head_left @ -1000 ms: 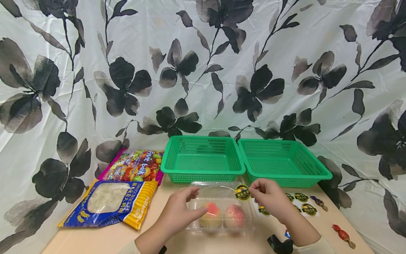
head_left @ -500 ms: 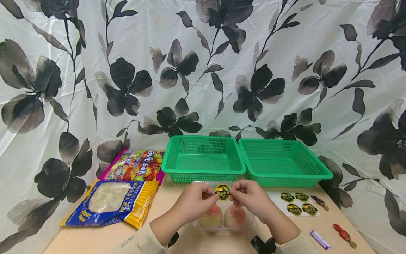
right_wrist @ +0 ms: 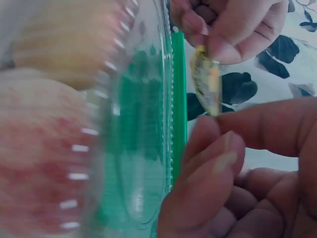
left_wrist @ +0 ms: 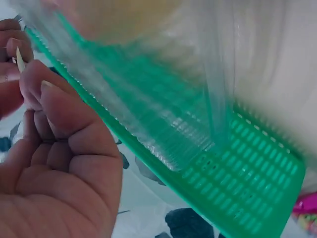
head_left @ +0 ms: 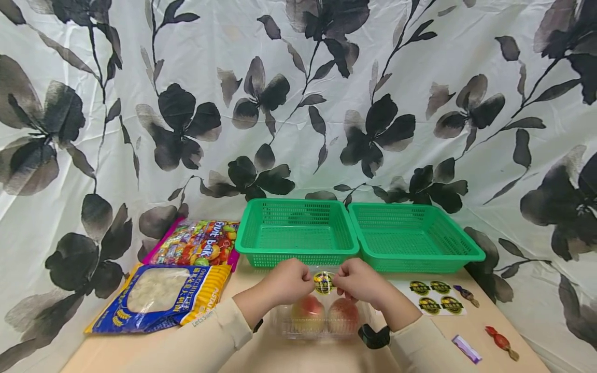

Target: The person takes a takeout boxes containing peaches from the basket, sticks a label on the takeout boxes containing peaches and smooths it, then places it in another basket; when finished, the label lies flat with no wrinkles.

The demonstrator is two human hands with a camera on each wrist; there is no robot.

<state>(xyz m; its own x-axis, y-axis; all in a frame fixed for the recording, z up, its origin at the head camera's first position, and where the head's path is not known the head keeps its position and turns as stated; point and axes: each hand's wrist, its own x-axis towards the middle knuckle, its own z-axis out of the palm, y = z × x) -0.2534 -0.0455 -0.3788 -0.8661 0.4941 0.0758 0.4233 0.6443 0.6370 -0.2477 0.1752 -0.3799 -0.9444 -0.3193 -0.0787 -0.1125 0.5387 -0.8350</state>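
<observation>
Between my two hands is a round black-and-gold sticker (head_left: 324,283), tilted away in the head view. My left hand (head_left: 291,281) pinches its left edge between thumb and fingertips. Its right edge is pinched by my right hand (head_left: 361,282); the right wrist view shows the sticker (right_wrist: 205,82) edge-on between both sets of fingertips. Directly below and nearer me sits a clear plastic clamshell box (head_left: 322,334), its lid closed over two peaches, a yellow-red peach (head_left: 308,311) and a redder peach (head_left: 344,315). My hands cover parts of the lid's far side.
Two green baskets, left (head_left: 298,259) and right (head_left: 422,264), stand behind the box. At left lie a pasta bag (head_left: 160,295) and a candy bag (head_left: 198,246). At right are a sticker sheet (head_left: 434,295), a purple-wrapped stick (head_left: 466,348), a red candy (head_left: 501,343) and a dark candy (head_left: 466,295).
My right hand has brought the sticker leftward over the box. My left hand, open before, has come in and pinched its other edge. Both hands have since reached slightly farther forward, tilting the sticker.
</observation>
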